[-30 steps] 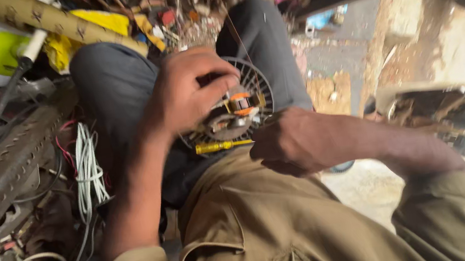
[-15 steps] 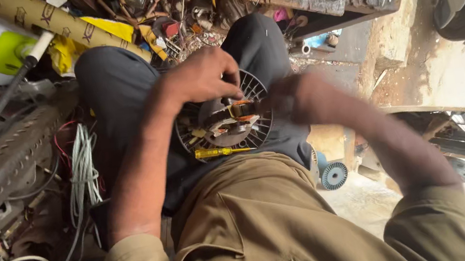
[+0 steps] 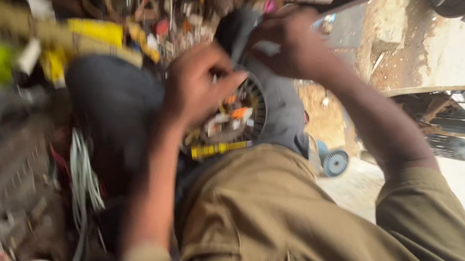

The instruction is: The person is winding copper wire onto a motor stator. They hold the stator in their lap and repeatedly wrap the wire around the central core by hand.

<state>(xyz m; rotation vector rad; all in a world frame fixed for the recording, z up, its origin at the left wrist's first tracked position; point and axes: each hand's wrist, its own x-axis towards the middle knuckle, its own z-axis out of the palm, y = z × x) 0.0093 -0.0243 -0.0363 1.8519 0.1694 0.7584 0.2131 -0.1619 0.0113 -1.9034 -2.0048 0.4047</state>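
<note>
Curled over the top of a round, ribbed wheel-like part (image 3: pixel 245 114), the left hand (image 3: pixel 197 87) keeps its grip closed, fingers bent down onto the dark slotted rim; the blur leaves it unclear how firmly it clamps. That disc rests on the person's lap, against the dark grey trouser legs (image 3: pixel 115 104), and small orange and pale pieces sit at its centre, just under the left grip. Directly below it lies a slim yellow-handled screwdriver (image 3: pixel 220 148), flat across the lap where the khaki shirt (image 3: pixel 269 227) begins. Above and to the right of the disc, the right hand (image 3: pixel 292 42) has its grip curled too, pressed at the knee fabric; whether it holds anything cannot be told. Left of both grips hangs a bundle of pale wires (image 3: pixel 80 180).
</note>
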